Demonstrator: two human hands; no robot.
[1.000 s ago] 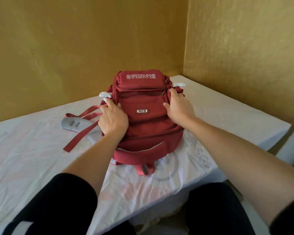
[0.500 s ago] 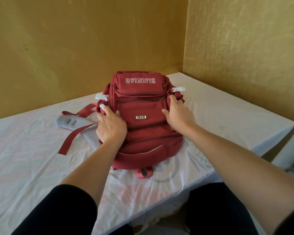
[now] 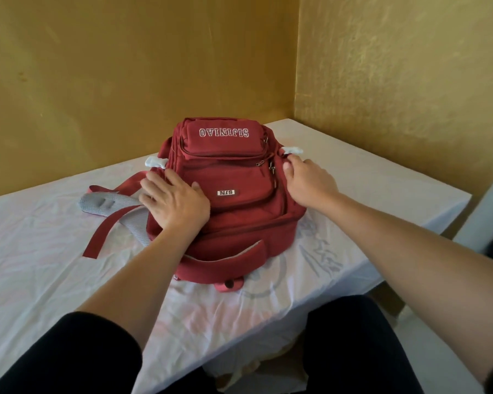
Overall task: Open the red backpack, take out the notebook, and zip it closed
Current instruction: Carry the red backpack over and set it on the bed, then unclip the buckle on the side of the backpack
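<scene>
The red backpack [image 3: 234,177] lies on its back on the bed, zipped shut, with its white lettering upside down to me. My left hand [image 3: 174,200] rests flat on its left front, fingers spread. My right hand [image 3: 308,180] is at the bag's right edge, thumb and fingers curled on the fabric just below a white tab [image 3: 292,150]. Metal zipper pulls [image 3: 272,166] hang just left of that thumb. No notebook is in sight.
The bed's white sheet [image 3: 40,251] is wrinkled. A grey padded strap [image 3: 106,201] and red webbing trail left of the bag. Yellow walls [image 3: 396,81] close the far corner. The bed's edge [image 3: 427,220] drops off at the right. My dark-clothed knees are at the bottom.
My right hand has slid from the bag's front to its right edge and curled its fingers there. My left hand has flattened and spread its fingers. The bag has turned slightly.
</scene>
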